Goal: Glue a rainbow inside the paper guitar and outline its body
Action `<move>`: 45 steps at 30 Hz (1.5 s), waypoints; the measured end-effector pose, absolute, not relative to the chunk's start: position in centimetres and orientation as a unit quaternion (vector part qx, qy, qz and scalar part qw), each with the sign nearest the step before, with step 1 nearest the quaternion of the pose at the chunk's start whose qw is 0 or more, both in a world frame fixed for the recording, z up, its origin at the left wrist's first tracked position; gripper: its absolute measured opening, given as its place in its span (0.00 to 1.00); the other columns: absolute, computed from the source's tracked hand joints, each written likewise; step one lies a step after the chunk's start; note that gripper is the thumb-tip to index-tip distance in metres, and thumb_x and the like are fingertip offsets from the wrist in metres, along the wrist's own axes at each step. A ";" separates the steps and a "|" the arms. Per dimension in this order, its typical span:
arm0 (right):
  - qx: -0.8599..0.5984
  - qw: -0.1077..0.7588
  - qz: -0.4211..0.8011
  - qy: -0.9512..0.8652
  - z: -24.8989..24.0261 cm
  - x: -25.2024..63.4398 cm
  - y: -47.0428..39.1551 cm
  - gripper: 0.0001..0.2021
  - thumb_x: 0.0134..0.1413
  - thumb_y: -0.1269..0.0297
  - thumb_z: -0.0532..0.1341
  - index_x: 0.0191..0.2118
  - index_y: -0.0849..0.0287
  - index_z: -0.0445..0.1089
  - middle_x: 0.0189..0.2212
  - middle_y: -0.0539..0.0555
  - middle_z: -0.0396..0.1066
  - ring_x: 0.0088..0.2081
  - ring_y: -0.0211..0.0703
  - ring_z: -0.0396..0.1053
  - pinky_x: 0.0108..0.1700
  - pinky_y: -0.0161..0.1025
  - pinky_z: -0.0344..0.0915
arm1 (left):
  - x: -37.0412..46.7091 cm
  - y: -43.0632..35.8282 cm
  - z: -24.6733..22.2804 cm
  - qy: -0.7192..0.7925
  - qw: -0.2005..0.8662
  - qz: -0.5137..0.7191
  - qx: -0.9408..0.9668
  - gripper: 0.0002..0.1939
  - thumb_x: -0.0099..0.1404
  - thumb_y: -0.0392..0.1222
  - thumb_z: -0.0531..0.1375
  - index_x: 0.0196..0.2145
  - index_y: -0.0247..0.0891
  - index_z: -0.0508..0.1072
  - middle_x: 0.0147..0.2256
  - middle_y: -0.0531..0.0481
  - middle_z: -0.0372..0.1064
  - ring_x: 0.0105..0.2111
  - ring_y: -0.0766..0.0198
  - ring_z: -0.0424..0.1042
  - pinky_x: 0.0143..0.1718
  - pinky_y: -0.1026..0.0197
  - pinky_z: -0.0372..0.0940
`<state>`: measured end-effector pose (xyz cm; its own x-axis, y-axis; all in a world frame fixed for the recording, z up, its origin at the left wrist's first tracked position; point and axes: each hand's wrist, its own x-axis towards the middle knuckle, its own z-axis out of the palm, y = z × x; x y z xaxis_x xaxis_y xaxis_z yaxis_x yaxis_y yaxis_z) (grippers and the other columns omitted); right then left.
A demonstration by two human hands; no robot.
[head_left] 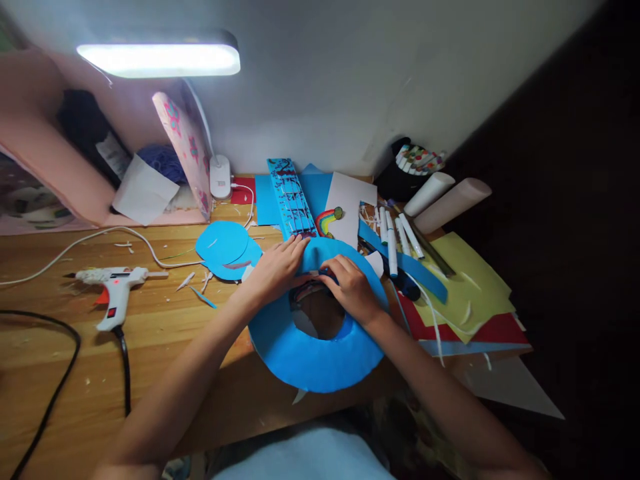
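A large blue paper ring [313, 363] with a round hole lies at the table's front edge, in the middle of the view. My left hand [280, 267] rests on the ring's upper left part, its fingers stretched out toward the far rim. At the hole's upper right edge my right hand [350, 287] has its fingers bent round the ring's inner rim, pinching it. Two blue paper discs [223, 243] overlap just left of my left hand. Beyond the ring is a blue patterned strip [290, 197], beside a small rainbow drawing [327, 220].
A white glue gun [119, 293] with a black cord lies at the left. Several markers [392, 247], coloured paper sheets [463, 287] and white rolls [430, 193] are at the right. A lit lamp [160, 61] hangs above a pink box [95, 193].
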<state>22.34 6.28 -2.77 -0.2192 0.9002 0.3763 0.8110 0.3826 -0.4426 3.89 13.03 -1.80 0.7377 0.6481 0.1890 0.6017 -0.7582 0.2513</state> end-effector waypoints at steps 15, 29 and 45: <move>-0.564 0.304 0.079 -0.764 -2.9 22.1 6.4 0.04 0.54 0.68 0.61 0.35 0.55 0.65 0.30 0.53 0.68 0.34 0.47 0.67 0.37 0.44 0.66 | 3.8 13.1 -1.4 0.338 0.117 0.141 0.923 0.33 0.62 0.52 0.58 0.58 0.30 0.55 0.60 0.31 0.55 0.62 0.49 0.54 0.59 0.48 0.55; -0.567 0.286 0.061 -0.770 -3.2 21.8 6.9 0.08 0.56 0.66 0.61 0.29 0.55 0.60 0.28 0.52 0.65 0.34 0.48 0.65 0.36 0.43 0.63 | 3.8 13.1 -1.1 0.341 0.139 0.120 0.922 0.39 0.50 0.48 0.69 0.55 0.28 0.60 0.61 0.30 0.53 0.62 0.47 0.53 0.60 0.50 0.55; -0.292 0.051 0.033 -0.954 -1.2 22.1 5.3 0.07 0.57 0.73 0.58 0.29 0.60 0.71 0.31 0.55 0.71 0.35 0.44 0.66 0.35 0.39 0.64 | 3.7 12.9 -1.3 0.363 0.124 0.127 0.915 0.32 0.56 0.46 0.64 0.54 0.34 0.59 0.60 0.33 0.56 0.61 0.47 0.55 0.57 0.50 0.59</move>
